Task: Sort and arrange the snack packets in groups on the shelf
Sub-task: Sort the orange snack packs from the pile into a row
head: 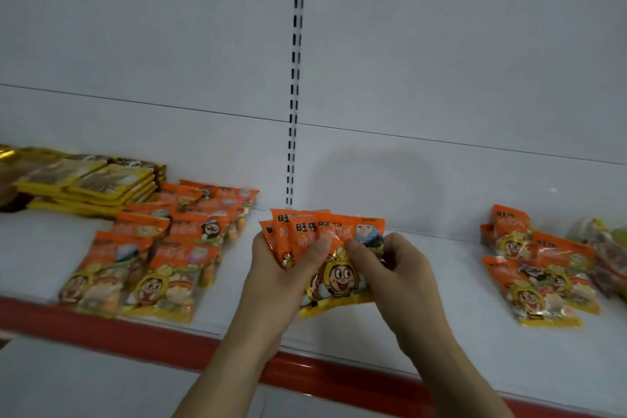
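1. Snack packets (pixel 334 258), orange with a cartoon face, are fanned out in a bunch held above the middle of the white shelf (pixel 441 309), in front of its red front edge (pixel 135 332).
2. The left hand (pixel 285 268) grips the bunch from the left, thumb pressed across the fronts of the packets.
3. The right hand (pixel 397 268) pinches the front packet at its right side, thumb on the face and fingers curled behind.
4. A group of orange packets (pixel 152 254) lies in overlapping rows on the left of the shelf.
5. Just behind that group sits a stack of yellow packets (pixel 101 185), against the back wall (pixel 441 61).
6. Another loose pile of orange packets (pixel 529 268) lies on the right, well apart from the hands.
7. Beside it at the frame edge are other packets (pixel 607 248), too blurred to name.
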A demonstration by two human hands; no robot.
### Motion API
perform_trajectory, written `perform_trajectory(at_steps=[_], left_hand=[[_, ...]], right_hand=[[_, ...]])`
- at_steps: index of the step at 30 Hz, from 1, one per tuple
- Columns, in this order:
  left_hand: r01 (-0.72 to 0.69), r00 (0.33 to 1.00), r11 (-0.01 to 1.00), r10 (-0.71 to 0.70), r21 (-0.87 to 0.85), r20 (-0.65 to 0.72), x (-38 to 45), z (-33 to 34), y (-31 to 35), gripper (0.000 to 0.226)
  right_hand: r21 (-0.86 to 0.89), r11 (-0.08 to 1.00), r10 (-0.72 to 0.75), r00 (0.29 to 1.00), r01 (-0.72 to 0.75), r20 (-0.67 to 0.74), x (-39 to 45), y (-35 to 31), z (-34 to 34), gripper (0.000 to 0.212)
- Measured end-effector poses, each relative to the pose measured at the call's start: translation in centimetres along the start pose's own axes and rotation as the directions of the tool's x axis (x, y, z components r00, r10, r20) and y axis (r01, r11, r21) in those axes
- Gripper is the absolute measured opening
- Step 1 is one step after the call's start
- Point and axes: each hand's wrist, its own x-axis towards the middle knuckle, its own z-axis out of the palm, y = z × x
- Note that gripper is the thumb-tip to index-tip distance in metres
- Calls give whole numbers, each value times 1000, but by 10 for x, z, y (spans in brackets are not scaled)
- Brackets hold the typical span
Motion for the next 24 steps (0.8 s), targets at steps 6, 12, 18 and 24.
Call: perform_trajectory(at_steps=[6,12,18,24], left_hand=[[-82,994,996,85,42,-66,22,-111,25,81],[-98,993,994,95,-42,-64,32,-176,49,61],[-59,997,988,53,-141,-48,42,-193,56,50],[-32,999,993,29,-117,-26,56,-194,57,52]], right_hand=[[45,998,-55,996,52,65,-9,-34,77,28],[-59,996,57,993,-64,-108,41,-31,122,23],[-273,956,83,993,-102,-83,103,-6,152,33],[-474,871,113,991,-132,-68,129,14,165,40]])
